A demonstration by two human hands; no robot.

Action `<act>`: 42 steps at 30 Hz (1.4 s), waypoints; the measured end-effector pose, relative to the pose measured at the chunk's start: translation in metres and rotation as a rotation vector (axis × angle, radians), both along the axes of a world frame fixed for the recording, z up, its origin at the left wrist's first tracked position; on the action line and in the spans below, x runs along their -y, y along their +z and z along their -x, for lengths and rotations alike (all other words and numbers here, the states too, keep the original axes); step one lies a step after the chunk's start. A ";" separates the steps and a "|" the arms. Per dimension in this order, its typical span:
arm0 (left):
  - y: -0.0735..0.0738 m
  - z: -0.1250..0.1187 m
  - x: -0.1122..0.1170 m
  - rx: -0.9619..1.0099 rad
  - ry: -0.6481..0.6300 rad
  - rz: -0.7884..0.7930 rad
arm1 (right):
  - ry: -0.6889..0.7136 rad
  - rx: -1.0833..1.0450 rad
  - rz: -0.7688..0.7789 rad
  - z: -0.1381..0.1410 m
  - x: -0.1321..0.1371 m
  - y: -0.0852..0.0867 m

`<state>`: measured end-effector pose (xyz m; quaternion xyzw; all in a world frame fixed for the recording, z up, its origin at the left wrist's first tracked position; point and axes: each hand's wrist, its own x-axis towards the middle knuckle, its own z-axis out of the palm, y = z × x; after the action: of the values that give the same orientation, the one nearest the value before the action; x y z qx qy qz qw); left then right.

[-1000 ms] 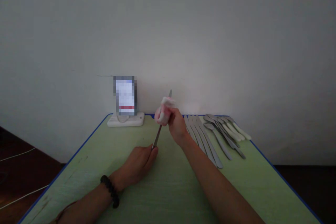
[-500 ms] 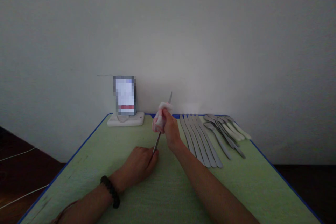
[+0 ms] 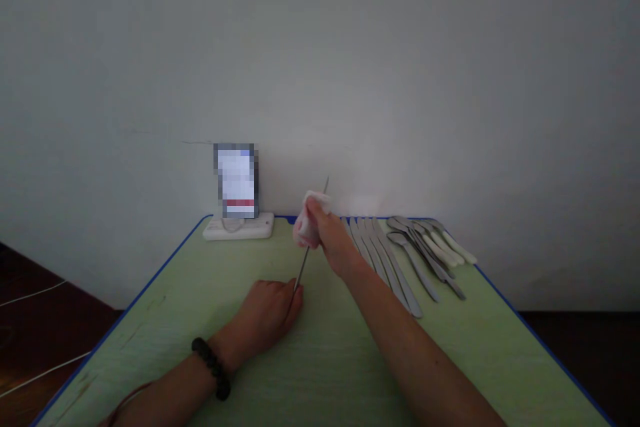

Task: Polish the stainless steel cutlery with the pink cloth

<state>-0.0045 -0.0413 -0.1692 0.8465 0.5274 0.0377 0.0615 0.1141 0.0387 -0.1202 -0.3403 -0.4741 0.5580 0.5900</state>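
Observation:
A metal table knife [image 3: 302, 268] slants up and away over the table, its thin tip pointing toward the wall. My left hand [image 3: 273, 310], with a dark beaded bracelet on the wrist, is closed round the handle end. Farther up, my right hand [image 3: 336, 235] pinches a pink and white cloth [image 3: 306, 227] that is folded round the blade. The blade's tip sticks out above the cloth, and the stretch under the cloth is hidden. Right of my right hand, several similar table knives [image 3: 383, 253] lie side by side, partly covered by my right forearm.
Several spoons [image 3: 413, 260] and other cutlery, some with white handles [image 3: 450, 250], lie in a bunch at the right. A lit phone [image 3: 239, 180] stands on a white base [image 3: 240, 230] at the back left. The green table [image 3: 200, 293] meets the wall.
My right hand has turned a little, its wrist shifting right, with the cloth still round the blade. The knife has rolled so that it shows narrower. My left hand stays almost in place.

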 end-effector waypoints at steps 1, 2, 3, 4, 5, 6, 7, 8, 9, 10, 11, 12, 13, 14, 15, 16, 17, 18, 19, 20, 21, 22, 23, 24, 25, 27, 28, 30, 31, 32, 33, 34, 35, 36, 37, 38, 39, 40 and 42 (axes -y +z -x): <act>0.000 -0.001 0.000 -0.013 -0.002 0.000 | 0.048 -0.021 0.032 -0.001 0.000 0.003; 0.000 -0.001 0.001 -0.025 -0.005 -0.002 | 0.083 -0.050 0.065 -0.001 0.001 0.005; 0.000 -0.002 0.001 -0.034 -0.011 -0.004 | 0.099 -0.087 0.094 -0.001 0.001 0.007; 0.000 -0.002 0.001 -0.042 -0.014 -0.007 | 0.087 -0.126 0.118 0.000 0.002 0.009; 0.000 -0.002 0.001 -0.047 -0.017 -0.011 | 0.067 -0.161 0.141 0.001 0.003 0.010; 0.000 -0.002 0.001 -0.050 -0.020 -0.013 | 0.043 -0.187 0.162 0.002 0.004 0.012; -0.001 -0.002 0.001 -0.054 -0.021 -0.014 | 0.021 -0.204 0.175 0.002 0.005 0.013; -0.001 -0.002 0.001 -0.057 -0.022 -0.012 | 0.002 -0.210 0.178 0.003 0.006 0.015; -0.001 -0.002 0.001 -0.060 -0.024 -0.010 | -0.014 -0.207 0.171 0.003 0.008 0.016; -0.002 -0.002 0.001 -0.062 -0.027 -0.010 | -0.026 -0.197 0.154 0.003 0.009 0.018; -0.002 -0.002 0.001 -0.064 -0.032 -0.011 | -0.033 -0.182 0.134 0.003 0.011 0.019; -0.002 -0.002 0.001 -0.067 -0.035 -0.012 | -0.041 -0.164 0.115 0.004 0.013 0.020; -0.002 -0.002 0.002 -0.070 -0.038 -0.014 | -0.047 -0.144 0.102 0.004 0.014 0.019; -0.001 -0.002 0.002 -0.073 -0.042 -0.018 | -0.053 -0.127 0.094 0.005 0.015 0.018; -0.001 -0.002 0.003 -0.077 -0.045 -0.022 | -0.060 -0.114 0.090 0.006 0.015 0.017; -0.001 -0.002 0.003 -0.080 -0.048 -0.025 | -0.067 -0.106 0.087 0.007 0.016 0.014; -0.001 -0.002 0.004 -0.083 -0.053 -0.026 | -0.072 -0.101 0.086 0.009 0.015 0.011; -0.001 -0.002 0.004 -0.085 -0.060 -0.027 | -0.076 -0.097 0.088 0.010 0.015 0.007; -0.001 -0.002 0.004 -0.089 -0.063 -0.028 | -0.078 -0.094 0.094 0.012 0.014 0.004; 0.000 -0.002 0.004 -0.094 -0.064 -0.027 | -0.080 -0.090 0.102 0.013 0.014 0.000; 0.000 -0.002 0.003 -0.098 -0.064 -0.026 | -0.078 -0.088 0.111 0.013 0.013 -0.002; 0.000 -0.002 0.003 -0.100 -0.062 -0.027 | -0.075 -0.091 0.116 0.012 0.011 -0.003; 0.000 -0.002 0.003 -0.101 -0.060 -0.026 | -0.076 -0.099 0.116 0.010 0.010 -0.004; 0.000 -0.002 0.002 -0.102 -0.058 -0.024 | -0.084 -0.113 0.110 0.007 0.008 -0.002; 0.000 -0.002 0.003 -0.102 -0.062 -0.020 | -0.098 -0.132 0.102 0.004 0.006 0.000; 0.001 -0.003 0.003 -0.111 -0.073 -0.015 | -0.148 -0.167 0.086 -0.006 0.001 0.007; 0.001 -0.004 0.004 -0.119 -0.080 -0.015 | -0.174 -0.177 0.078 -0.011 -0.002 0.011; 0.001 -0.004 0.005 -0.135 -0.089 -0.017 | -0.217 -0.181 0.064 -0.021 -0.007 0.018; 0.002 -0.004 0.005 -0.143 -0.091 -0.018 | -0.234 -0.177 0.057 -0.025 -0.009 0.020; 0.002 -0.005 0.005 -0.147 -0.093 -0.018 | -0.251 -0.175 0.050 -0.028 -0.011 0.022; 0.003 -0.005 0.005 -0.148 -0.096 -0.016 | -0.265 -0.178 0.044 -0.031 -0.012 0.024; 0.003 -0.005 0.006 -0.149 -0.099 -0.015 | -0.277 -0.183 0.039 -0.033 -0.012 0.026; 0.004 -0.005 0.006 -0.149 -0.101 -0.015 | -0.287 -0.188 0.037 -0.034 -0.012 0.026; 0.005 -0.005 0.007 -0.147 -0.104 -0.017 | -0.294 -0.193 0.036 -0.034 -0.011 0.027; 0.005 -0.005 0.007 -0.145 -0.105 -0.020 | -0.300 -0.193 0.035 -0.034 -0.011 0.027; 0.006 -0.005 0.008 -0.144 -0.105 -0.025 | -0.311 -0.188 0.034 -0.033 -0.010 0.027; 0.006 -0.006 0.008 -0.141 -0.104 -0.029 | -0.326 -0.179 0.032 -0.031 -0.009 0.027; 0.006 -0.006 0.008 -0.139 -0.101 -0.032 | -0.342 -0.165 0.031 -0.029 -0.008 0.026; 0.005 -0.006 0.009 -0.142 -0.091 -0.034 | -0.373 -0.134 0.028 -0.024 -0.007 0.022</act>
<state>0.0013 -0.0498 -0.1644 0.8711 0.4907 -0.0164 0.0110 0.1377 0.0457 -0.0979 -0.3924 -0.3549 0.4669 0.7086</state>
